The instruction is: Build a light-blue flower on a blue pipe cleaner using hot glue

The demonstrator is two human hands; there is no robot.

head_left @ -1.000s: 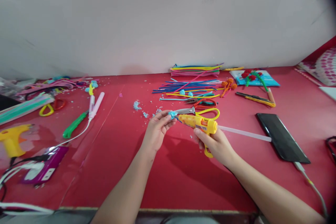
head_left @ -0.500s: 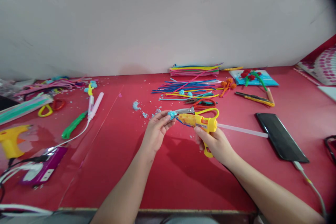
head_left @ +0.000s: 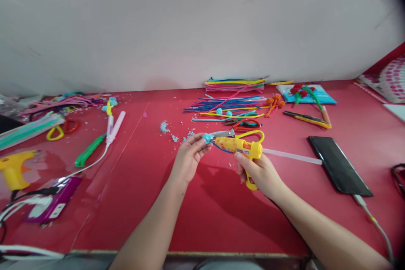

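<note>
Over the middle of the red table, my left hand point(head_left: 190, 155) pinches a small light-blue fluffy pompom point(head_left: 208, 138) between thumb and fingers. My right hand point(head_left: 257, 171) is wrapped round the handle of a yellow glue gun point(head_left: 240, 145), whose nozzle points left and meets the pompom, or nearly so. A long translucent glue stick point(head_left: 292, 156) sticks out of the gun's back end. Behind the gun lie scissors with yellow handles point(head_left: 257, 136). A blue stem shows just under the nozzle; where it ends is hidden.
Pipe cleaners point(head_left: 234, 85) lie in bundles at the back, near red-handled scissors point(head_left: 251, 124) and an orange pompom cluster point(head_left: 274, 103). On the right is a phone point(head_left: 338, 164) on a cable. To the left are another yellow glue gun point(head_left: 15, 168), a purple power strip point(head_left: 58, 200) and a pink styler point(head_left: 115, 128).
</note>
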